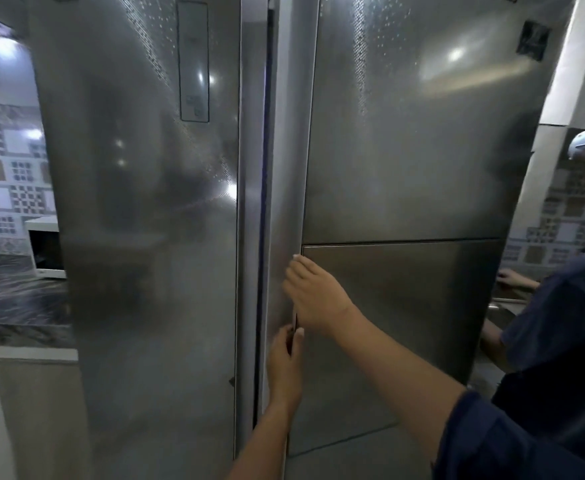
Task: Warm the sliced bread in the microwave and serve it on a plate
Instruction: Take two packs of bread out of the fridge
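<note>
As we haul at the fridge: our right grip [315, 299] hooks its fingers into the edge channel of the right fridge door [405, 168]. Our left grip [284, 362], just below and touching it, pinches the same edge.
Door seam: a dark gap runs between this door and the left fridge door [145, 202]; we cannot tell whether the seal has broken.
Sliced bread: not in view; we judge it sits behind the steel.
Plate: not in view.
Risk, slip: we have only fingertips on smooth metal, so a sharp tug could pull both grips off.
Risk, pinch: both grips crowd one narrow edge, so a door snapping back could nip our fingers.
Risk, swing: a second person [561, 323] stands close on the right, so a hard pull could send the door toward them.
Microwave [46, 247]: white, on the dark marbled bench [17, 306] to the left, part-hidden behind the left fridge door.
In the way: the fridge's bulk stands between us and the microwave; we judge we must step round it.
</note>
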{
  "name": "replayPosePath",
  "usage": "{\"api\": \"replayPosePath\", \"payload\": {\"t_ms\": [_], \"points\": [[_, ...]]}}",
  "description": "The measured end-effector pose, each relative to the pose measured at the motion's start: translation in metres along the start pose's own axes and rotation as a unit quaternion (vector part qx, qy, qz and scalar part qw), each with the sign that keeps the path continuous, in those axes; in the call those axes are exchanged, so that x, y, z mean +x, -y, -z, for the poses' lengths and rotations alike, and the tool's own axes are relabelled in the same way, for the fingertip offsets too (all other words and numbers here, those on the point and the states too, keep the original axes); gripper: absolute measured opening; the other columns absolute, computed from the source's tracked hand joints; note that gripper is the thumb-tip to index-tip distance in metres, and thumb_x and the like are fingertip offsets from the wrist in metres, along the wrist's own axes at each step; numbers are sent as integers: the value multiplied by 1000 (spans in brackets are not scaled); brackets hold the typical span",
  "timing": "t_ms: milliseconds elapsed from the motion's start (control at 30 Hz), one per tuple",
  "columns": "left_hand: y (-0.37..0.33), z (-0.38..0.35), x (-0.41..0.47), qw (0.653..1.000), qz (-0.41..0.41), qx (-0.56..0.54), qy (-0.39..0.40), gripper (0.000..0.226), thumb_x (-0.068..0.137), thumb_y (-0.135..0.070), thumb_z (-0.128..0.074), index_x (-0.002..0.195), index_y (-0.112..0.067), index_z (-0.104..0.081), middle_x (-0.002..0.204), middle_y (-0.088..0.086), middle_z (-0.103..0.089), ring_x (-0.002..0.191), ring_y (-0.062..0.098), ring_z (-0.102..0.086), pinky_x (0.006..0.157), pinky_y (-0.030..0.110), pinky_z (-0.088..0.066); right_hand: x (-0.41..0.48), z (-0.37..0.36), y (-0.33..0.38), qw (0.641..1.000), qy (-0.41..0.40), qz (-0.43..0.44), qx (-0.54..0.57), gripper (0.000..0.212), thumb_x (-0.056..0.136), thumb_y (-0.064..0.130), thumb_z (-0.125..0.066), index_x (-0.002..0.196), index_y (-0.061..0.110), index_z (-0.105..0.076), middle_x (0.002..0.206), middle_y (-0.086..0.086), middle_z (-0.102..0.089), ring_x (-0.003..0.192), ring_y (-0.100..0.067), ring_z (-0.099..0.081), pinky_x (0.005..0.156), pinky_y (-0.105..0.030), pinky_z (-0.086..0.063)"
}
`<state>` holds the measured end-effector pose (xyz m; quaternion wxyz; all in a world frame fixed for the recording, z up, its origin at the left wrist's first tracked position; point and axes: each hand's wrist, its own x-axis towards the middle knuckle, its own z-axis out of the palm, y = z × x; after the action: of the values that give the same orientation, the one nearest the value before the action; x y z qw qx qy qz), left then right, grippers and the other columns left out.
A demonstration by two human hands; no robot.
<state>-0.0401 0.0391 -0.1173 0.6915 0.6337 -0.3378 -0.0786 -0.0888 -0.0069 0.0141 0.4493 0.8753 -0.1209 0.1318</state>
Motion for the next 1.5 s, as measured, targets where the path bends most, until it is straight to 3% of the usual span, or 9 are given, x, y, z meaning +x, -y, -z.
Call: {"api": "replayPosePath", "payload": {"t_ms": [100, 233, 467, 600, 733, 933, 1067, 1333, 1500], "points": [[-9, -3, -39, 1000, -5, 21, 9, 43, 92, -46, -45, 118, -14, -59, 113, 3, -65, 107, 17, -60, 93, 37, -50, -36, 24, -7, 998, -39, 12, 52, 48, 65, 30, -36, 86, 14, -76, 95, -5, -73, 100, -21, -67, 100, -33, -48], [-47, -1, -94, 996, -78, 37, -18, 28, 94, -32, -46, 110, -14, -59, 100, -10, -56, 91, -3, -53, 77, 3, -41, -92, 47, -16, 996, -56, 19, 65, 38, 72, 26, -49, 99, 12, -71, 109, -9, -69, 112, -24, -60, 109, -36, -36], [-96, -5, -122, 984, -138, -23, -109, 14, 97, -15, -43, 105, -23, -50, 99, -10, -48, 92, 2, -50, 83, 27, -47, -181, 76, -37, 984, -144, 9, 102, 29, 79, 25, -58, 107, 18, -63, 113, -5, -64, 109, -22, -59, 101, -35, -44], [-123, -19, -120, 996, -62, -64, 3, 40, 100, -25, -33, 138, -15, -37, 136, 3, -43, 126, 16, -42, 107, 31, -34, -212, 82, -64, 976, -195, -64, 78, 31, 87, 24, -47, 115, 12, -51, 127, -10, -47, 124, -26, -43, 110, -43, -35], [-139, -46, -111, 995, -63, -69, -29, 50, 100, -22, -35, 147, -14, -20, 156, 5, -20, 144, 20, -19, 116, 34, -17, -247, 90, -97, 939, -268, -152, 149, 27, 92, 25, -41, 113, 9, -42, 135, -13, -32, 131, -28, -33, 111, -46, -33], [-157, -69, -94, 989, -78, -107, -69, 49, 100, -25, -33, 147, -15, -22, 155, 4, -24, 142, 21, -24, 117, 41, -24, -277, 111, -140, 872, -362, -240, 226, 25, 96, 34, -39, 106, 11, -39, 137, -13, -31, 132, -29, -33, 110, -32, -31], [-188, -70, -90, 985, -21, -171, -34, 45, 102, -31, -28, 142, -13, -35, 150, 5, -36, 138, 20, -33, 112, 27, -21, -293, 125, -162, 825, -403, -300, 258, 39, 93, 24, -46, 124, 2, -37, 134, -29, -37, 129, -26, -33, 112, -14, -21], [-220, -99, -64, 941, -33, -281, 185, 56, 96, -51, -31, 137, -16, -45, 137, 10, -51, 125, 26, -50, 102, 40, -44, -302, 130, -165, 784, -329, -501, 162, 67, 96, 25, -37, 146, -4, -4, 154, -27, 0, 145, -34, -1, 120, -34, -2], [-217, -138, -58, 942, -76, -232, 230, 92, 72, -82, -38, 143, -25, -31, 150, 5, -35, 138, 24, -34, 113, 53, -27, -308, 119, -160, 846, -231, -477, 59, 66, 97, 37, -26, 148, 1, -5, 157, -18, -2, 145, -23, 4, 117, -38, 8]]}}
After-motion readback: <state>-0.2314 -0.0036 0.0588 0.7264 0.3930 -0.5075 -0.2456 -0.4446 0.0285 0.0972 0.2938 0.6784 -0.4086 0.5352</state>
